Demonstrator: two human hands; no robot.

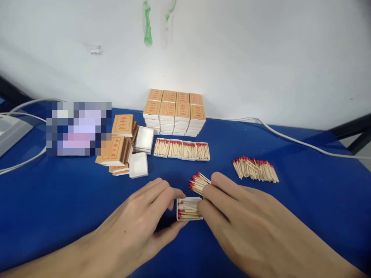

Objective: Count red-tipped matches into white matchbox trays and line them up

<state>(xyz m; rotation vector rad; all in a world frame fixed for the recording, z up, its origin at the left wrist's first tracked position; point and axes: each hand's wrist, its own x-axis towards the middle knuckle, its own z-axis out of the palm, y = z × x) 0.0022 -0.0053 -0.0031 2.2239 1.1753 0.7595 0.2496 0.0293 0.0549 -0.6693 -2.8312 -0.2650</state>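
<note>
My left hand grips a small white matchbox tray between thumb and fingers at its left end. Several red-tipped matches lie sideways inside the tray, with bare white bottom still showing along its far side. Over the tray's right end, my right hand is closed, a fingertip at the matches in it. A fanned bunch of matches sticks out from beneath my right fingers; their other ends are hidden, as is most of that grip.
Several match-filled trays stand in a row before stacked matchboxes. On the left are empty trays and orange matchbox sleeves, beside a blurred-out device. Loose matches lie right on the blue table. A white cable runs along the back.
</note>
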